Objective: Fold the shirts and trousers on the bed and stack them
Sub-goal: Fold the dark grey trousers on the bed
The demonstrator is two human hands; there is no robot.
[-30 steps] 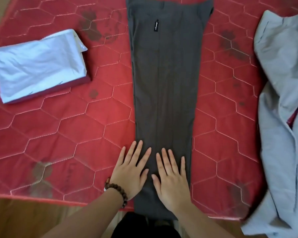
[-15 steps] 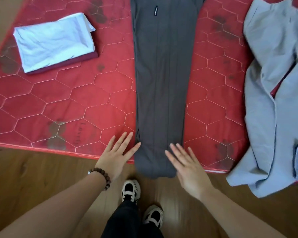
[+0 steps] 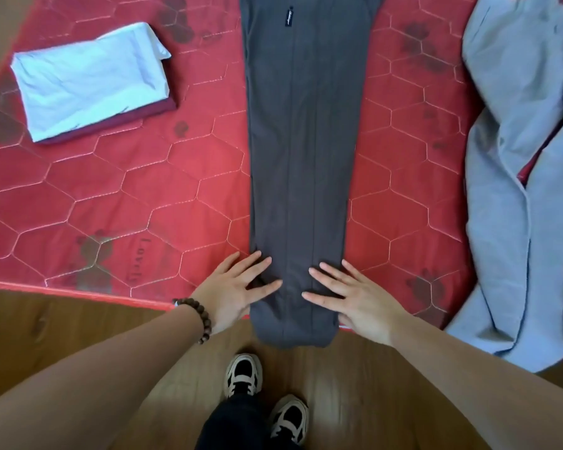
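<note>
Standing at the edge of the bed (image 3: pixel 117 203), you had both hands down flat on the grey trousers (image 3: pixel 301 151). Your left hand (image 3: pixel 233 292) lay on the left side of the legs with its fingers straight and spread, gripping nothing. Your right hand (image 3: pixel 355 297) lay on the right side the same way, fingers straight and apart. The two hands were near each other but not touching. The trousers were folded long and thin down the middle of the red bed, and the leg ends hung over the edge toward your shoes (image 3: pixel 244 373). A folded white shirt (image 3: pixel 88 86) sat on top of a folded dark red thing (image 3: pixel 111 125) at the far left. A loose light blue shirt (image 3: pixel 520 177) lay rumpled on the right side of the bed. You wore a bead bracelet (image 3: pixel 197 316) on your left wrist.
</note>
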